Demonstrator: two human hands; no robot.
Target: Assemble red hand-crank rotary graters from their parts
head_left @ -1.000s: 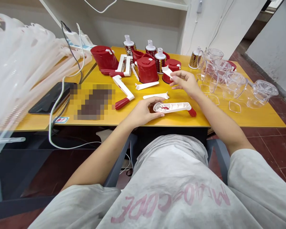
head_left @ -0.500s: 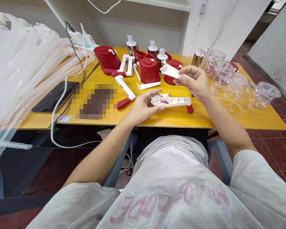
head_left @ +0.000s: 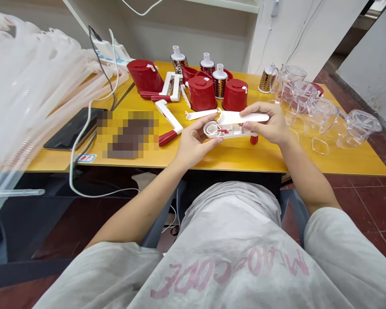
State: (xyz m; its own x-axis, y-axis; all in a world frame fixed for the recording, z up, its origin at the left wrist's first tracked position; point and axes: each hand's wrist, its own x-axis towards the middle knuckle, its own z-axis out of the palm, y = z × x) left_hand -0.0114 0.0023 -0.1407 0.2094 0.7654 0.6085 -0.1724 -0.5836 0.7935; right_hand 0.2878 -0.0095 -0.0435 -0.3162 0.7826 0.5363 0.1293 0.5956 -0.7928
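My left hand (head_left: 193,141) grips the round end of a white crank handle (head_left: 230,131) with a red knob (head_left: 254,139), held just above the yellow table (head_left: 238,161). My right hand (head_left: 268,124) pinches a flat white cover strip (head_left: 242,117) and holds it right over the crank handle, touching or nearly touching it. Both hands are closed on their parts. Behind them lie a loose white strip (head_left: 201,114) and another crank handle (head_left: 167,122) with a red grip.
Red cylindrical housings (head_left: 201,93) and metal grater drums (head_left: 219,80) stand at the back. Clear plastic hoppers (head_left: 321,116) crowd the right side. A dark tablet (head_left: 71,128), white cables (head_left: 83,124) and a stack of translucent plastic parts (head_left: 25,98) fill the left.
My right hand picked up the white strip from near the red housing and brought it down onto the crank handle. My left hand lifted the handle off the table.
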